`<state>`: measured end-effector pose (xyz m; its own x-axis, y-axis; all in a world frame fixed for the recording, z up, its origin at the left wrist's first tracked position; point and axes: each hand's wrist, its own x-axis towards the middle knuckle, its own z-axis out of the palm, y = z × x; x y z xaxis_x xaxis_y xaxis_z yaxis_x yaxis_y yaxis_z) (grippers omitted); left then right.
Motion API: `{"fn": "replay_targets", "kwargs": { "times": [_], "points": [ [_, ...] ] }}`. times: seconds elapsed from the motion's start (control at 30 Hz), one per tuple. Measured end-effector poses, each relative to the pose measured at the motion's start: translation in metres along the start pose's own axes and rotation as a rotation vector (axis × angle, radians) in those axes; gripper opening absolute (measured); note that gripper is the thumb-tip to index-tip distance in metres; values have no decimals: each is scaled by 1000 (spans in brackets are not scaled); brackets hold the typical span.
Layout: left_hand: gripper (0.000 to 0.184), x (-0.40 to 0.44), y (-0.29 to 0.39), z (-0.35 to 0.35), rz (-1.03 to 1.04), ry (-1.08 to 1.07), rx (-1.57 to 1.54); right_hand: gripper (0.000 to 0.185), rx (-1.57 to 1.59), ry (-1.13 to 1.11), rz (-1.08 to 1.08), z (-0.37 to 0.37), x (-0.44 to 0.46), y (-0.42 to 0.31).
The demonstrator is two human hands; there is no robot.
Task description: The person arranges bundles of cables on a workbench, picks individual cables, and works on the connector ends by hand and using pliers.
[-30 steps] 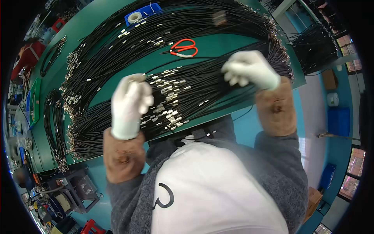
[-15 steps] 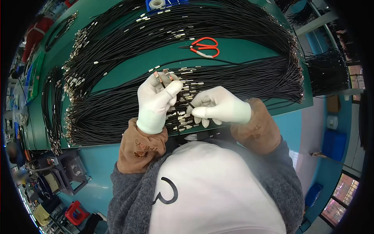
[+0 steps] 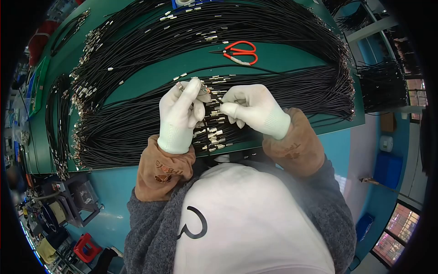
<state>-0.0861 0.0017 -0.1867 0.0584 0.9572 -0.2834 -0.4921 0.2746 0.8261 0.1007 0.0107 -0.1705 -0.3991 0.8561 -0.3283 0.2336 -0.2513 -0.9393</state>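
My left hand [image 3: 177, 114], in a white glove, is closed with thumb and fingers pinching the end of a black cable. A small metal and copper-coloured connector [image 3: 206, 90] shows beside its fingertips. My right hand [image 3: 255, 109], gloved too, pinches the black cable [image 3: 217, 98] a short way from that end. Beneath both hands lies a wide bundle of black cables [image 3: 301, 93] with silvery connectors [image 3: 218, 132] grouped in the middle. Part of the held cable is hidden by my fingers.
Red-handled scissors [image 3: 242, 53] lie on the green table [image 3: 169, 68] beyond my hands. Another large cable bundle [image 3: 255, 23] spreads behind them. A blue tray [image 3: 200, 3] with a white roll stands at the far edge. Smaller bundles [image 3: 57, 123] lie at left, near a green tray [image 3: 39, 86].
My left thumb has moved up over the connector end. My right hand has shifted up and slightly left, closer to my left fingers, still pinching the cable.
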Motion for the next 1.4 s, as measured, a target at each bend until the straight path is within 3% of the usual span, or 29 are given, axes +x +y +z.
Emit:
{"fn": "replay_targets", "kwargs": {
  "times": [0.43,0.6,0.73,0.93,1.23,1.4],
  "points": [
    [22,-2,-5,4,-18,-17,-24,11,-64,26,-23,-8,6,10],
    [22,-6,-20,18,32,-25,-37,17,81,237,-154,-14,16,-5],
    [23,-8,-20,13,-96,-103,1,21,64,167,-143,-12,24,-16],
    [21,-9,-19,8,-108,-138,87,21,26,101,-107,-9,28,-14],
    [18,-9,-14,15,-100,-53,314,22,120,116,-112,-11,27,-7],
    [19,-8,-17,14,-19,29,214,20,91,98,-93,-14,21,-8]
  ]
}}
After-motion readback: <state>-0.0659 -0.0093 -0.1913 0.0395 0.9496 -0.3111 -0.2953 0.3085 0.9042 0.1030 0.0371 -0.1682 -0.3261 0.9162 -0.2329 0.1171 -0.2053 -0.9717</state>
